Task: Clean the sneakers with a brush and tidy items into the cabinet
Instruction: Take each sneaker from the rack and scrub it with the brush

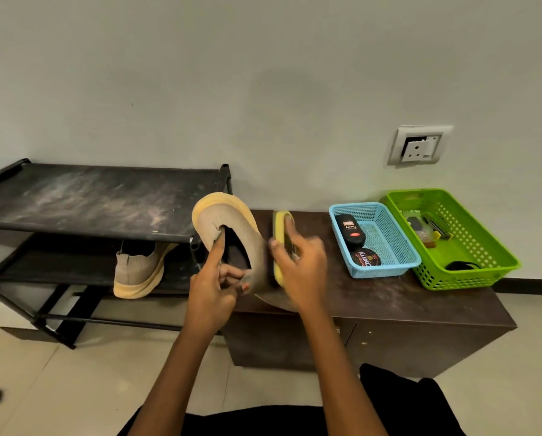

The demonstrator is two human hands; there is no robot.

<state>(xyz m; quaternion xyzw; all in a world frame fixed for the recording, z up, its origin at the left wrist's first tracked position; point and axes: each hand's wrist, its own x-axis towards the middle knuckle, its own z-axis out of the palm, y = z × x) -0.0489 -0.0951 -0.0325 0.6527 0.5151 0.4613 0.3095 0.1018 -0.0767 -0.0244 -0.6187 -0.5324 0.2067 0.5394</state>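
Brown dusty cabinet top [389, 297], grey wall [263, 73]; L hand [213, 287] grip pinches sneaker [231, 215], R hand [301, 272] grip clasps brush [278, 222].

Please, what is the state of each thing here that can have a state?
Held sneaker: lifted, toe up, gripped at its opening by the left hand.
Yellow brush: held by the right hand, at the sneaker's side.
Second sneaker: on the lower shelf of the rack.
Polish tin: closed, in the blue basket.
Cabinet: doors shut.
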